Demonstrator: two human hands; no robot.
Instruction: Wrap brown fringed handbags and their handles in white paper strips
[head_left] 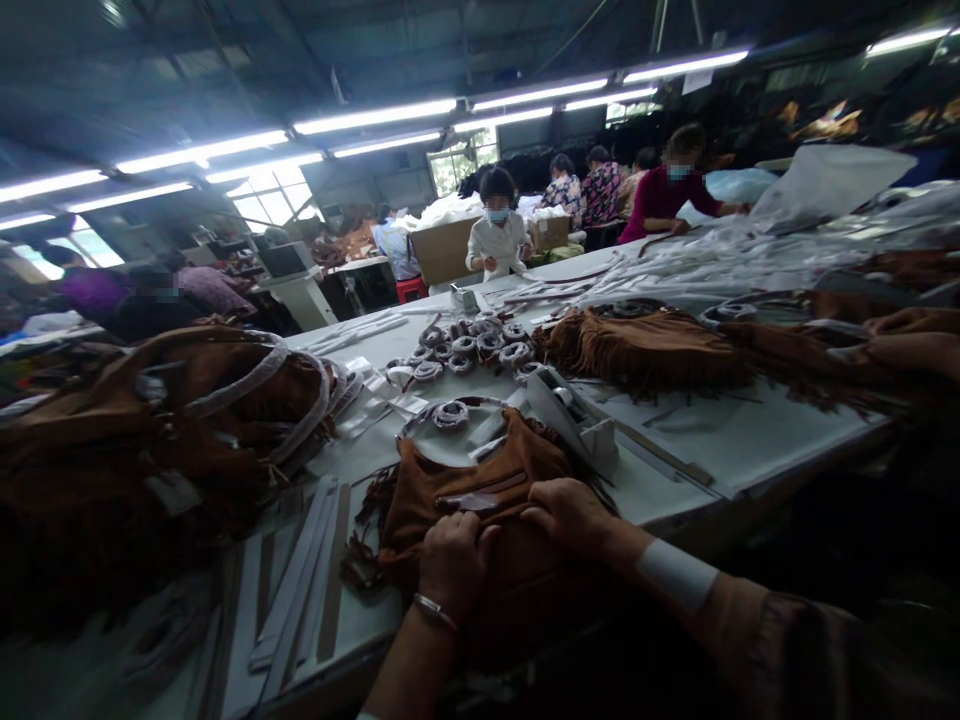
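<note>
A brown suede bag (427, 485) with fringe at its side lies at the table's near edge, a zipper (491, 490) across its front. Just below the zipper's left part, my left hand (452, 560) grips the bag, fingers curled and a bracelet on the wrist. My right hand (571, 512) holds the bag at the zipper's right end, fingers bent onto the suede. Some clear plastic (472, 502) lies over the zipper between the hands. The bag's handle (420, 412) arches behind it around a wrapped coil (451, 415).
A tape dispenser (574, 415) stands behind the bag. Brown bags (135, 430) are piled at left, more fringed bags (645, 345) at right. Flat strips (300, 580) lie left; wrapped coils (465, 345) sit mid-table. People (497, 235) work across the table (795, 435).
</note>
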